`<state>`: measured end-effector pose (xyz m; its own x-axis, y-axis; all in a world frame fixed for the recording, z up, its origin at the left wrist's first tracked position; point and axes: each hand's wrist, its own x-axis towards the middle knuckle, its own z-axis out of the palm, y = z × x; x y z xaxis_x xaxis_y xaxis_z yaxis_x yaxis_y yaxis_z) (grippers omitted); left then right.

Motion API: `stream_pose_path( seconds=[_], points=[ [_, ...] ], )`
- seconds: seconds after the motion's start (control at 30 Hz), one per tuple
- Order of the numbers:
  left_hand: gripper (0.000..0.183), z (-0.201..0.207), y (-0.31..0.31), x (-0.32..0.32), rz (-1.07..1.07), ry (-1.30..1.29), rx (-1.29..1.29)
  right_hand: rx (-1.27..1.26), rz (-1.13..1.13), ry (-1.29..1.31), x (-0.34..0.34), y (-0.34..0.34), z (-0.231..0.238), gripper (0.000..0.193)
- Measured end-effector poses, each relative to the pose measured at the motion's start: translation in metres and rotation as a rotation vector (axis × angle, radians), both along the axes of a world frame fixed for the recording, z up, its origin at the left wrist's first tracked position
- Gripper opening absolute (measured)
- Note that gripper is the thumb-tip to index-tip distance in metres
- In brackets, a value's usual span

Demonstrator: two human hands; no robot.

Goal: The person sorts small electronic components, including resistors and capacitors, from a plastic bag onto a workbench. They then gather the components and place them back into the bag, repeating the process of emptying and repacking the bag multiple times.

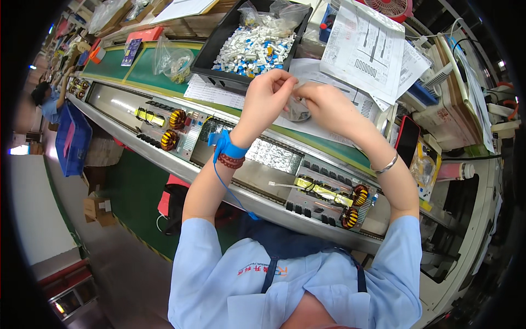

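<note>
Both hands meet just in front of a black bin (205,70) heaped with small white and blue parts (255,50). My left hand (267,97) is closed, thumb and fingertips pinched together. My right hand (330,107) is closed beside it, its fingers curled inward. Whatever they hold between the fingertips is too small and too hidden to name. Under the hands, a clear round item or bag (297,111) shows in part on the papers. A blue wrist strap (224,147) with a cord is on my left wrist, and a silver bangle (388,164) circles my right forearm.
Along the metal conveyor rail lie two circuit boards, one on the left (167,125) and one on the right (329,194), with yellow-black coils. Printed sheets (364,49) cover the back right. A clear bag (171,63) lies left of the bin. A person works at the far left.
</note>
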<state>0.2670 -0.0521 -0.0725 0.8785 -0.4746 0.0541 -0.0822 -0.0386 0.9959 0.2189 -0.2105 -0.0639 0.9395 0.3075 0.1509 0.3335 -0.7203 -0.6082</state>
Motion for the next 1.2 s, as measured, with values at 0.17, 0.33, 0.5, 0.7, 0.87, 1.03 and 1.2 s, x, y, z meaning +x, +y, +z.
stream_pose_path(
  seconds=[0.17, 0.33, 0.5, 0.7, 0.87, 1.03, 1.2],
  points=[
    [0.018, -0.006, -0.003, 0.011, 0.016, 0.038, -0.024, 0.048, 0.011, 0.114, -0.005, -0.001, 0.021, 0.017],
    [0.02, -0.01, 0.006, -0.001, 0.138, 0.018, -0.175, 0.073, -0.045, 0.005, 0.01, -0.011, 0.027, 0.016],
    [0.035, -0.039, 0.018, -0.042, 0.22, 0.186, -0.465, 0.422, 0.044, 0.092, 0.014, -0.016, 0.098, 0.02],
    [0.046, 0.003, 0.0, -0.066, -0.191, 0.364, -0.802, 0.493, 0.114, 0.155, -0.002, -0.03, 0.138, 0.027],
    [0.041, 0.016, -0.001, -0.078, -0.132, 0.206, -0.713, 0.563, 0.089, 0.191, -0.029, -0.063, 0.146, 0.031],
    [0.039, 0.02, -0.002, -0.083, -0.172, 0.218, -0.692, 0.295, 0.069, 0.057, -0.042, -0.086, 0.147, 0.023],
    [0.038, 0.021, 0.0, -0.089, -0.233, 0.291, -0.686, 0.228, 0.107, 0.223, -0.049, -0.071, 0.145, 0.019]
  ],
)
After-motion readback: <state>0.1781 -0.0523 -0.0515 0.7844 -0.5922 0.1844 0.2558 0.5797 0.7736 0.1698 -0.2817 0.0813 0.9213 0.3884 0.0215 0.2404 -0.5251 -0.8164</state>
